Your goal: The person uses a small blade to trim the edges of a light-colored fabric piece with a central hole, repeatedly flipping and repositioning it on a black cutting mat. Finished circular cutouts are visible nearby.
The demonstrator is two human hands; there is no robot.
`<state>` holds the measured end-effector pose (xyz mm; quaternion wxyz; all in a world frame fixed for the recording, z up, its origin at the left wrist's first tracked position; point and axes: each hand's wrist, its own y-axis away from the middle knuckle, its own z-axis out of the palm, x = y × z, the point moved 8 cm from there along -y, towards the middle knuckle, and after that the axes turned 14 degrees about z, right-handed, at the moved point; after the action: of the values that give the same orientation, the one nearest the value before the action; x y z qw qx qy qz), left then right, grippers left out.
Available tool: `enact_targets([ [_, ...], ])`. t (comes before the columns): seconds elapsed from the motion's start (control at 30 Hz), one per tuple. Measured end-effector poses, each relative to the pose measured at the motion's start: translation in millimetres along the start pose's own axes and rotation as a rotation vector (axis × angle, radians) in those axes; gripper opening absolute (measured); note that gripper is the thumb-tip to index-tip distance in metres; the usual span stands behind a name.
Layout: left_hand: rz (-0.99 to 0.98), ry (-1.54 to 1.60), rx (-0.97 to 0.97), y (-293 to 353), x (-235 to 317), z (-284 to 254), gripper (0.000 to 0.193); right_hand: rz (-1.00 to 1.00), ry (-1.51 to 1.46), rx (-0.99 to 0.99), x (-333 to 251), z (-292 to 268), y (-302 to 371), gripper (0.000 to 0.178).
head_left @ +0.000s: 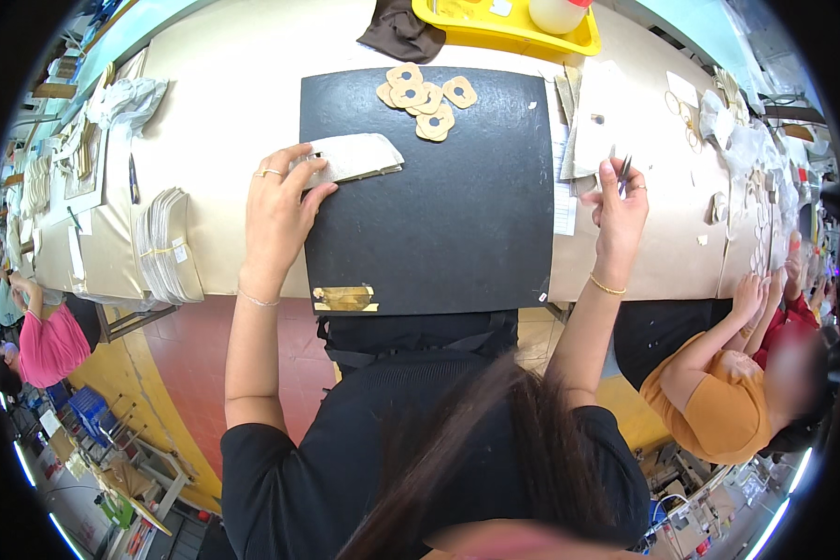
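Note:
My left hand [285,198] is closed on the left end of a whitish, flat, curved piece [362,157] with a small dark hole near the fingers. This piece lies on a black board [429,233]. Beyond it on the board is a loose pile of tan rounded pieces [409,96], each with a hole in its middle. To the right of the board, my right hand [620,210] is raised, gripping a small dark pointed metal tool [624,172] that looks like tweezers. Part of that tool is hidden by the fingers.
A yellow tray [504,35] with a red-lidded container and a dark cloth [401,33] sit at the far edge. Banded whitish strips [163,247] are stacked at left, near a pen-like tool [133,179]. Papers [593,121] lie at right. A co-worker in orange [719,401] sits at right.

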<state>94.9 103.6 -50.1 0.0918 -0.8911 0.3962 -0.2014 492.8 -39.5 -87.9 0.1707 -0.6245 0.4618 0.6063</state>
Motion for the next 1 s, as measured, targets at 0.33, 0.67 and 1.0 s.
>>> enact_targets([
  [0.33,-0.299,0.328,-0.012,2,-39,-3,0.019,-0.215,0.197,0.057,-2,-3,6,0.029],
  [0.67,-0.47,1.044,0.439,5,6,-32,0.019,-0.181,0.166,-0.387,-30,76,80,0.035],
  [1.0,-0.487,1.477,0.28,-24,71,-8,0.031,-0.692,0.404,-0.547,-88,113,153,0.043],
])
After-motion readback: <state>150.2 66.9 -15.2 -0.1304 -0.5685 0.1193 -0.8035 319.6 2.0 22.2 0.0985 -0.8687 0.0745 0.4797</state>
